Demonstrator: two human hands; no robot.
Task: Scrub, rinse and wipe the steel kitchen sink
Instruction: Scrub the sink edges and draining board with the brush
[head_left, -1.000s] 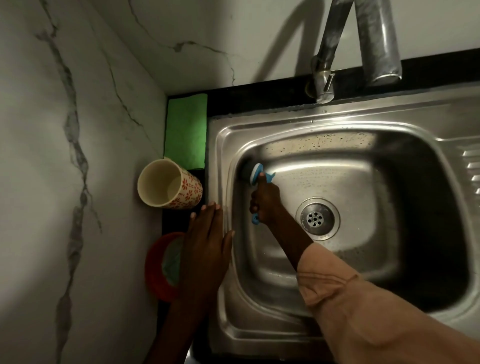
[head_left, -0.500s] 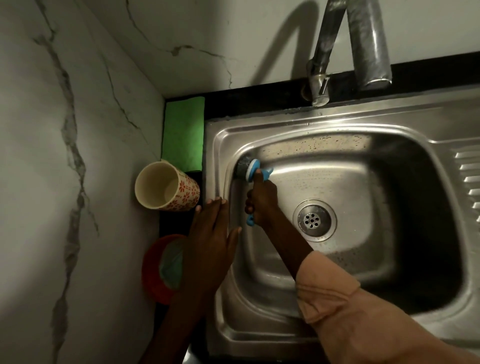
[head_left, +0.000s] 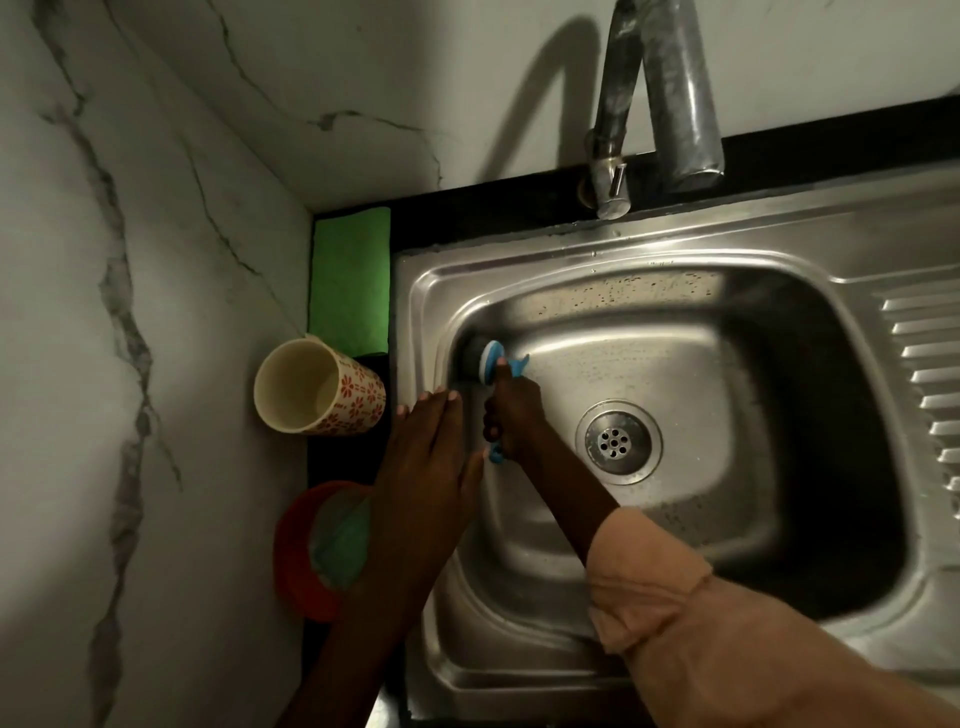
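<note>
Scrubber (head_left: 488, 356) unmoved; right hand (head_left: 514, 415) grips.

L hand (head_left: 426, 462) flat, fingers straight, palm down. R hand (head_left: 511, 415) curled in tight grip, forearm extended, sleeve bunched.

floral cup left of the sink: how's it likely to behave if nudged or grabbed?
The cup looks empty and thin-walled, so probably light and easily shoved. It is tall and flares toward the mouth, so a push near the rim may well tip it. It stands close to the wall and beside the left hand, so a stray bump seems plausible.
</note>
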